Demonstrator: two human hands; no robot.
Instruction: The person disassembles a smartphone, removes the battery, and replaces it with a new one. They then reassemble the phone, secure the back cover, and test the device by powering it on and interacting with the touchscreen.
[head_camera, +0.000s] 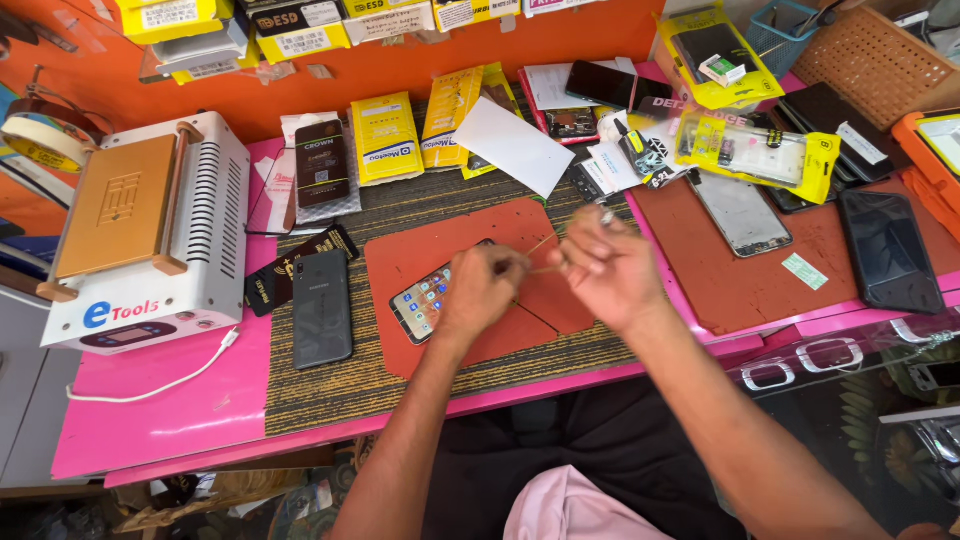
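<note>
— Two hands are up over the red mat (440, 245). What are they doing?

— The left hand (480, 290) and the right hand (605, 265) are close together, just above the mat. Both pinch a thin stick (545, 242) between them. It looks like a small wooden stick or a thin tool. I cannot tell which.

— Are the fingers open or shut?

— They are curled in tight. The left fingers (512, 262) pinch near one end of the stick. The right fingers (575, 245) pinch the other part. The right hand also seems to hold something small and shiny at its top, but it is too small to tell.

— Where is the phone?

— The lit phone (425, 300) lies flat on the red mat, right under the left hand. Its screen is on and shows little pictures. The hand hides part of it.

— Is the phone open yet?

— No. It looks whole and shut. The stick does not touch it. So I think the work on the phone itself is not started, and the hands are only getting the stick ready.

— What else is near?

— One dark phone (322, 310) lies face down to the left, on the woven mat (330, 385). A white machine (150, 235) with a gold top sits far left on the pink table (160, 410). More phones (740, 212) lie on another red mat to the right. Yellow packs (385, 138) sit at the back.
</note>
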